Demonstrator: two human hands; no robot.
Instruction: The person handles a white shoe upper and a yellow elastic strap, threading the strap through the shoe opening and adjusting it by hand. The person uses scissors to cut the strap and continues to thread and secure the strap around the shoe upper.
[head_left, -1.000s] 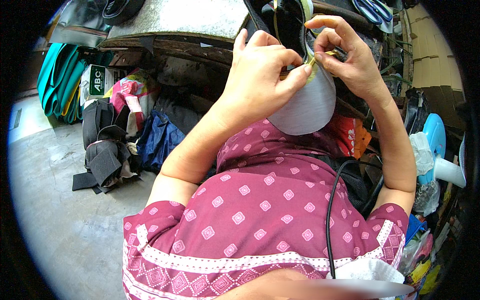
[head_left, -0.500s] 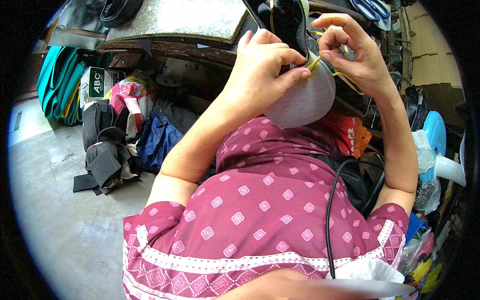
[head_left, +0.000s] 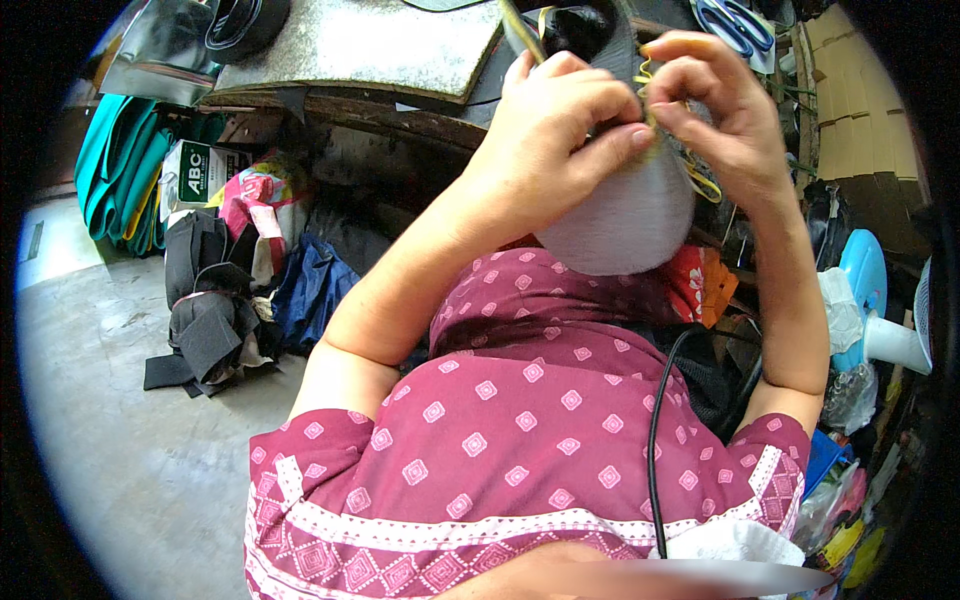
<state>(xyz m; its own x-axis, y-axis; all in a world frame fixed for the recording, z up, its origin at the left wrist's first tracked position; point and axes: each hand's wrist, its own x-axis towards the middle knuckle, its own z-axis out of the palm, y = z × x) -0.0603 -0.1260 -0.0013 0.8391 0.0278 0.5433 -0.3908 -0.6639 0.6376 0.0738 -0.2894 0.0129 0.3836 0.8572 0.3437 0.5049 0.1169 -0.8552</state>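
My left hand [head_left: 565, 135] is closed, thumb on top, around the upper edge of a flat grey piece with a rounded end [head_left: 625, 225], much like a shoe sole. Black material with a yellowish edge [head_left: 520, 32] rises beyond that hand. Close beside it, my right hand [head_left: 720, 110] has thumb and forefinger pinched together at the edge of the grey piece. A thin yellow strip [head_left: 706, 182] dangles beneath the right fingers, and a curly bit of it shows above them. The pinched spot is blurred and partly covered by fingers.
A pale board [head_left: 360, 45] and a coiled black strap [head_left: 245, 30] lie on the worktable. Blue-handled scissors [head_left: 740, 28] rest at the far right. Teal folded sheets [head_left: 118, 175] and black scraps [head_left: 215, 320] are at left; a blue fan [head_left: 865, 285] stands at right.
Both hands and the grey piece have shifted slightly right, the piece also toward me. My left thumb and right fingertips are closer together. The black material has swung.
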